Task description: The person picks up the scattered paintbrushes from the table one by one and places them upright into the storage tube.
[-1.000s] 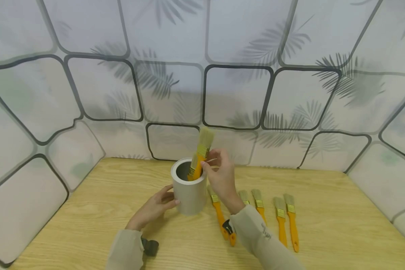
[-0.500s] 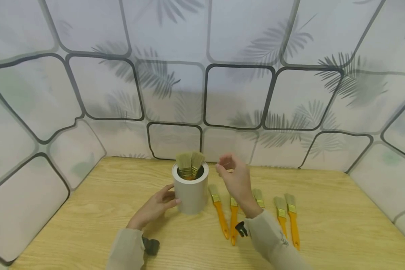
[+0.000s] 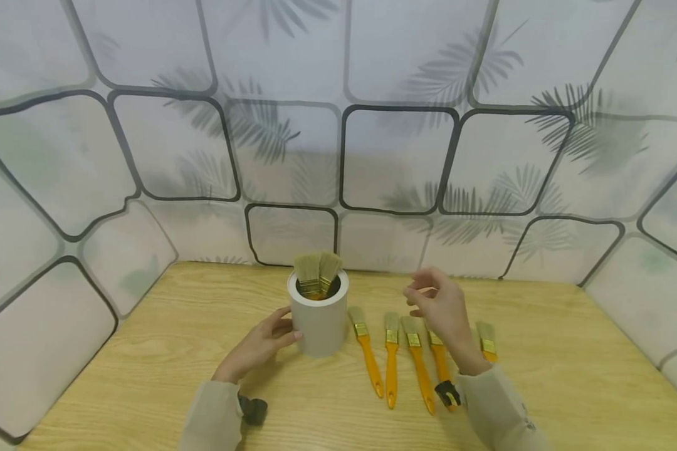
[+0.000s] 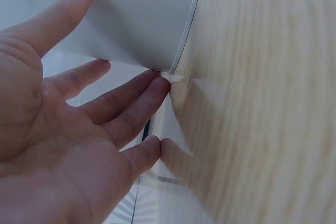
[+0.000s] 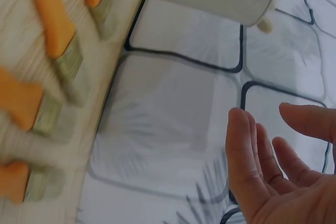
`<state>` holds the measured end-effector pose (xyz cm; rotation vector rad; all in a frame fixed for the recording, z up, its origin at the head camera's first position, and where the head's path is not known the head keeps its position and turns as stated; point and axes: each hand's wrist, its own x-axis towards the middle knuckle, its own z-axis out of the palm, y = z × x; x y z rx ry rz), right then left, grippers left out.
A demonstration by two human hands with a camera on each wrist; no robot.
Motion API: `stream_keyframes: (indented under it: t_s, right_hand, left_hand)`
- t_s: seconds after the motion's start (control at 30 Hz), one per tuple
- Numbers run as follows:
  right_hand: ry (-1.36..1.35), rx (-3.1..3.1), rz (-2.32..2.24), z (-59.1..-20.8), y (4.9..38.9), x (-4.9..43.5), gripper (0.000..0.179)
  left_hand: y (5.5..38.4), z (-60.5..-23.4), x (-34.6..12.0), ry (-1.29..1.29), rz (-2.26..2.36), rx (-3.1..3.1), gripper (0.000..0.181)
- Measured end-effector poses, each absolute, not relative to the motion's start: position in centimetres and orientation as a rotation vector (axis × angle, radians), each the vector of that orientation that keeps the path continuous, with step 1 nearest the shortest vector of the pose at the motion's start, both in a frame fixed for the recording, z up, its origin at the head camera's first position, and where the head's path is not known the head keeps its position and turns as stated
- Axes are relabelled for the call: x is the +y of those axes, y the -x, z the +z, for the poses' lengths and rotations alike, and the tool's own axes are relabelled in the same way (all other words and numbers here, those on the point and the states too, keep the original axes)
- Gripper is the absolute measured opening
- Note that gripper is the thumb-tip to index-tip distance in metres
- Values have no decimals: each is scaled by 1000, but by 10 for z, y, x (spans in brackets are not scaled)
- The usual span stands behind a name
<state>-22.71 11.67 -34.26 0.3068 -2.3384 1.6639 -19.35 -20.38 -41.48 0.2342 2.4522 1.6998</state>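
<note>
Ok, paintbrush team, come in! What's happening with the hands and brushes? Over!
Left hand touching white can; right hand empty, raised near loose brushes. Brushes in can, bristles up. In the way: right sleeve, hiding part of a loose brush.

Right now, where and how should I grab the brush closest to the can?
I'd pinch the brush by its handle, next to the metal band, coming from above and the right with your right hand. It lies flat, its slim handle pointing toward you, while the can stands close left of the bristles.
</note>
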Motion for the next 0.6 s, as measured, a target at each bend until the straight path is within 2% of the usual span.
stream_keyframes:
  t_s: [0.6]
  right_hand:
    - [-173, -2557, 1581, -350, 219, 194, 40]
  left_hand:
    - [194, -417, -205, -235, 1696, 2456, 72]
